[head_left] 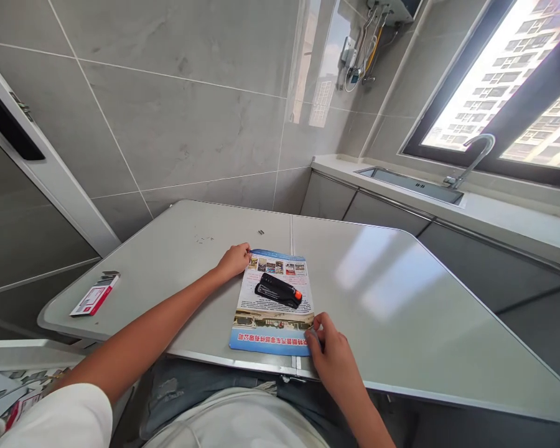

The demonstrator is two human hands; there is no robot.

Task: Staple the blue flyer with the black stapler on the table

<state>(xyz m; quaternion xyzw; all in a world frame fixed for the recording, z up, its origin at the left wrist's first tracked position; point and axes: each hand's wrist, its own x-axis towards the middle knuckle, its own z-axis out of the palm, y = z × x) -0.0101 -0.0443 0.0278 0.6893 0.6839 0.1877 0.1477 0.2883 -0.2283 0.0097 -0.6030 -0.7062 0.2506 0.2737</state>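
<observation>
A printed leaflet (275,339) with photos and a blue lower band lies on the table, its lettering upside down or mirrored. On top of it rests a black stapler (279,290) with an orange spot at its right end. My left hand (234,259) pinches the leaflet's far left corner between closed fingers. Thumb and fingers of my right hand (325,343) grip the sheet's right edge near the bottom. Neither hand touches the stapler.
The pale folding table (401,298) has a seam down its middle. Small dark bits, likely staples (261,232), lie beyond the leaflet. A red and white box (94,295) with dark strips on it sits at the left edge. A sink (413,185) stands back right.
</observation>
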